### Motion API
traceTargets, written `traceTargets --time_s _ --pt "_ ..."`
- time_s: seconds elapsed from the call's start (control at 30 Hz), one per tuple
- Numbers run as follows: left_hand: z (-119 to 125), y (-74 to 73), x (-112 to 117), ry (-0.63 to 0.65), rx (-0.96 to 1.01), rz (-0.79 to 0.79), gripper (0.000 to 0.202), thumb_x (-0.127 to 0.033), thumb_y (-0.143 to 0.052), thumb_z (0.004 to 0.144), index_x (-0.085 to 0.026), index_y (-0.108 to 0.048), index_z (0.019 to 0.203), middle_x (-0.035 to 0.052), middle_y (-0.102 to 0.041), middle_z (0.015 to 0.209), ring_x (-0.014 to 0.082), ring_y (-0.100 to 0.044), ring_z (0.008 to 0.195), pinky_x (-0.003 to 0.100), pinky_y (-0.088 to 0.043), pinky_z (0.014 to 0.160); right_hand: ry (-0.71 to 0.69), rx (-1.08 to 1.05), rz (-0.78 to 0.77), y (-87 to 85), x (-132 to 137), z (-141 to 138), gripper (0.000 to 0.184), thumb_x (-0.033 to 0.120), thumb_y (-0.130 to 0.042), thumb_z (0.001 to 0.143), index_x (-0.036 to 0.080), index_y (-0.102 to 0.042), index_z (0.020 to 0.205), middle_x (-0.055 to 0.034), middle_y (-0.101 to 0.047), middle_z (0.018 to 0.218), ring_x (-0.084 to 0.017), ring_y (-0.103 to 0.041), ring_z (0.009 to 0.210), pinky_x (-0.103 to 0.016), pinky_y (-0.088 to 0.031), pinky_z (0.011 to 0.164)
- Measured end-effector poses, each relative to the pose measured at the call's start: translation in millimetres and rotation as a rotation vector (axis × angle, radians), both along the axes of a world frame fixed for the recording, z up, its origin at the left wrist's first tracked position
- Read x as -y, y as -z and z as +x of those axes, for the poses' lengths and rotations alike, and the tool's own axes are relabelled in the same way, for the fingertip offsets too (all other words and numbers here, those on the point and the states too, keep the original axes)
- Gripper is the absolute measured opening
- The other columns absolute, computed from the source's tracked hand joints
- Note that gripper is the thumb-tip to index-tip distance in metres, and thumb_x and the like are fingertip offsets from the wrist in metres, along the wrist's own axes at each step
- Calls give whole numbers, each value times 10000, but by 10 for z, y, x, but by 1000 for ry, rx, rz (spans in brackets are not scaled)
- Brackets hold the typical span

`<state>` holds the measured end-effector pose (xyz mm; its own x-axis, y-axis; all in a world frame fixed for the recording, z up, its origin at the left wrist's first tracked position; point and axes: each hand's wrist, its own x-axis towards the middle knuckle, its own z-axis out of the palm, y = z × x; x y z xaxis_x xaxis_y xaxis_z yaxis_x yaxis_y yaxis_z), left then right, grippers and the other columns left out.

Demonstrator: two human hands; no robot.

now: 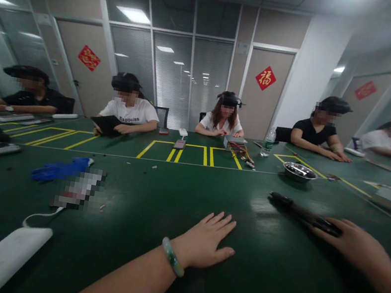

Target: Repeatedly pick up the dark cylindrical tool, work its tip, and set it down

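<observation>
The person's two bare forearms reach forward over the green table (pixel 143 268). The left arm comes in from the bottom edge of the view, near the middle, angled up and to the right, with a pale green bangle (pixel 172 257) round the wrist. The left hand (pixel 207 242) lies flat, palm down, on the table, fingers straight and slightly spread, thumb stretched out to the right. The right arm enters from the lower right corner of the view, angled up and to the left. The right hand (pixel 357 245) is palm down, its fingers curled loosely over the near end of a long dark tool (pixel 301 213) lying on the table.
</observation>
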<state>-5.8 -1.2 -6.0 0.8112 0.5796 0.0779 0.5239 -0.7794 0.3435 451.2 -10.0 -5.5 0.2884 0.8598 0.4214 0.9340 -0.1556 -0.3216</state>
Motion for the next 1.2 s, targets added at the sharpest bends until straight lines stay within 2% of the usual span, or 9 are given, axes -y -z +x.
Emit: traceTargets --time_s 0.1,0.33,0.53,0.63,0.73,0.87,0.93,1.03,1.2 --pt "9 -52 16 -27 33 53 750 -640 -338 922 -268 -88 1524 28 -109 1590 246 -95 1458 457 -173 1182 -212 62 -145 41 -292 -678 600 667 -635 735 228 -691 1140 -163 -645 1079 -267 -619 844 -382 -439 702" --pt "50 -166 44 -238 209 313 670 -508 -354 969 -254 -76 1523 22 -75 1594 213 -80 1463 444 -161 1191 -711 99 -82 115 -495 -2449 444 513 -658 782 254 -658 1142 -68 -646 1053 -232 -596 937 -349 -473 855" --pt "23 -164 9 -374 241 339 609 -432 -322 989 -242 -100 1523 31 -110 1589 228 -113 1459 443 -192 1185 -986 82 26 170 -342 -3266 408 212 -485 873 180 -568 1271 -108 -578 1255 -219 -512 1164 -376 -378 1041" --pt "-6 -170 -3 -381 229 314 611 -459 -289 994 -224 -92 1523 49 -110 1590 229 -123 1457 428 -217 1175 -831 149 52 135 -130 -3205 562 266 -544 836 197 -447 1385 -124 -477 1374 -271 -433 1259 -450 -345 1069" --pt "-21 -155 -9 -335 216 312 626 -509 -320 980 -223 -153 1511 65 -194 1575 226 -212 1435 409 -251 1156 -525 210 77 225 197 -2801 723 370 -572 827 219 -286 1473 -154 -309 1491 -367 -376 1303 -542 -391 1008" --pt "-12 -103 -27 -261 145 294 571 -525 -485 917 -269 -370 1415 44 -466 1429 235 -465 1262 406 -378 1050 -277 181 -24 437 620 -2089 636 506 -482 873 286 -329 1450 -184 -451 1363 -373 -619 960 -507 -533 718" --pt "-3 -90 -36 -256 97 281 454 -484 -523 908 -285 -483 1314 26 -579 1285 230 -542 1135 397 -434 959 -332 123 -128 417 723 -1838 517 517 -427 905 328 -415 1386 -128 -550 1229 -281 -657 789 -412 -548 622" --pt "9 -110 -26 -256 63 284 319 -419 -537 910 -270 -567 1191 24 -638 1109 219 -570 1017 371 -454 876 -508 68 -242 178 644 -1651 342 471 -386 946 357 -552 1222 -44 -586 1128 -209 -644 793 -338 -537 672" --pt "-4 -195 28 -237 57 253 267 -389 -553 894 -261 -600 1124 21 -644 1044 219 -563 977 366 -460 848 -625 -17 -158 -203 11 -1634 291 377 -411 951 245 -663 1010 -53 -601 1030 -191 -594 880 -322 -479 801"
